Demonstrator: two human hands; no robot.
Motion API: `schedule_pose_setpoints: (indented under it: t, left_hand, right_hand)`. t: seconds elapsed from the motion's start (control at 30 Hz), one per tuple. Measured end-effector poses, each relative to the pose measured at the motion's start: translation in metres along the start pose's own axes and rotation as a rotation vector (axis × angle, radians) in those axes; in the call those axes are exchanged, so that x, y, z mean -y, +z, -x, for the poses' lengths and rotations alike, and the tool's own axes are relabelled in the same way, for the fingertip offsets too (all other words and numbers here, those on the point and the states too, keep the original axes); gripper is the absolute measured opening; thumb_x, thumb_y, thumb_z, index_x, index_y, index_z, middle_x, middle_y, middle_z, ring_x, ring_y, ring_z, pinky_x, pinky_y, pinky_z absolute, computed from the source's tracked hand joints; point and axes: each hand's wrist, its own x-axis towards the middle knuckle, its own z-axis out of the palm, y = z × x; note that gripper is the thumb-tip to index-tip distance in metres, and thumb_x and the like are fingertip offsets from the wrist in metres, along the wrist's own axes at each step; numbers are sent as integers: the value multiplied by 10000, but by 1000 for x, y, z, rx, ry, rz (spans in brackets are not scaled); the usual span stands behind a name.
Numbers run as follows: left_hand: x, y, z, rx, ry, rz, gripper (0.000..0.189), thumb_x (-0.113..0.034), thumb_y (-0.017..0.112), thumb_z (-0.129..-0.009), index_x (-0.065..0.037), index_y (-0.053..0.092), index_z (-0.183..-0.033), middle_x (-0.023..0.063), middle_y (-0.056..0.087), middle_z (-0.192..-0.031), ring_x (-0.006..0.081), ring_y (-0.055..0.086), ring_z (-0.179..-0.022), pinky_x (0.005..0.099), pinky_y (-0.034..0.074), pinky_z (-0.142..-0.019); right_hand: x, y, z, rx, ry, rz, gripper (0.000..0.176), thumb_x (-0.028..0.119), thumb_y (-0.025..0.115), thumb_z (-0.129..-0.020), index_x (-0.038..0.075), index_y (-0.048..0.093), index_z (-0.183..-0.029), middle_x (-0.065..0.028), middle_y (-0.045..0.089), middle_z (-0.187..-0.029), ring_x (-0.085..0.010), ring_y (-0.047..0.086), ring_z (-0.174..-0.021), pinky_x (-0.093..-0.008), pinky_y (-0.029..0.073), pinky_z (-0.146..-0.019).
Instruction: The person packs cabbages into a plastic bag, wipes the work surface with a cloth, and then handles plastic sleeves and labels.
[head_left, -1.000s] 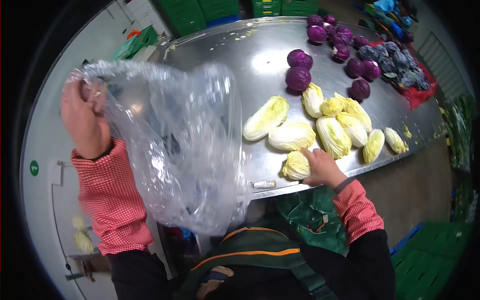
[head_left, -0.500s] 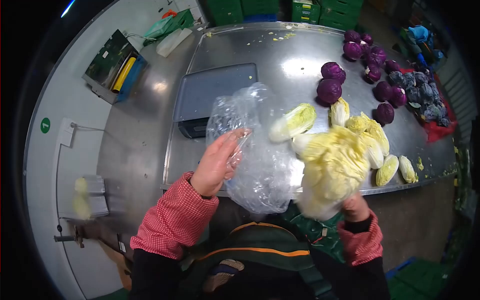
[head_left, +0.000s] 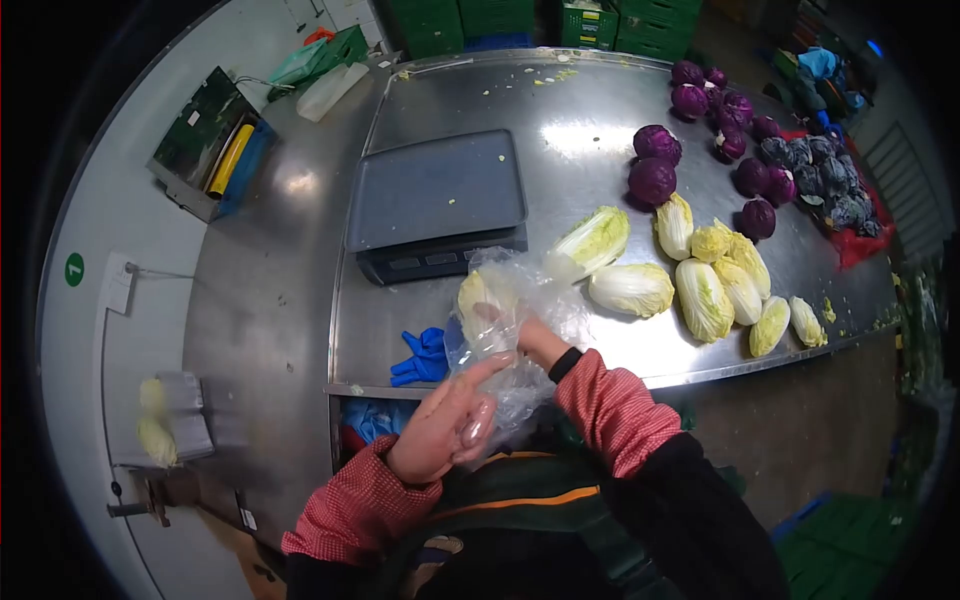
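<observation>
A clear plastic bag (head_left: 515, 390) hangs over the front edge of the metal table in front of me. My left hand (head_left: 445, 420) is closed on the bag's near side, index finger stretched along it. My right hand (head_left: 530, 340) reaches into the bag, its fingers around a pale napa cabbage (head_left: 477, 305); the film partly hides both. A blue glove (head_left: 422, 357) lies left of the bag. Just behind stands a grey scale (head_left: 437, 190). To the right of the bag lie several more napa cabbages (head_left: 632, 290).
Several red cabbages (head_left: 652, 182) sit at the back right, near a red net (head_left: 868, 245) with dark cabbages. A film-wrapped cabbage pack (head_left: 160, 420) is at the far left. Green crates (head_left: 590, 25) stand behind the metal table (head_left: 590, 110).
My right hand has carried the napa cabbage left and into the bag. The left hand has come lower and nearer to me, and the bag has moved down off the scale.
</observation>
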Motion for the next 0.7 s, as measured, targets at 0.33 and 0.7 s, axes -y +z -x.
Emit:
schedule_pose_setpoints:
  t: [0.33,0.7]
  left_hand:
    - [-51,-53,-30,-113,470,411,463,-456,277,-1051,-298,306,-1485,-43,354,-587,17,249,-389,158,242,-337]
    - [-44,-19,-38,-199,307,234,447,-412,285,-1064,-267,309,-1486,-47,330,-551,31,223,-391,173,226,-354]
  right_hand:
    - [117,-93,105,-98,-403,491,308,329,643,-865,28,685,-911,-157,665,-792,-329,659,-762,-418,501,-685]
    - [47,-232,63,-18,-81,1242,861,415,816,-587,63,483,-1298,-218,600,-1146,-365,588,-1077,-427,480,-918]
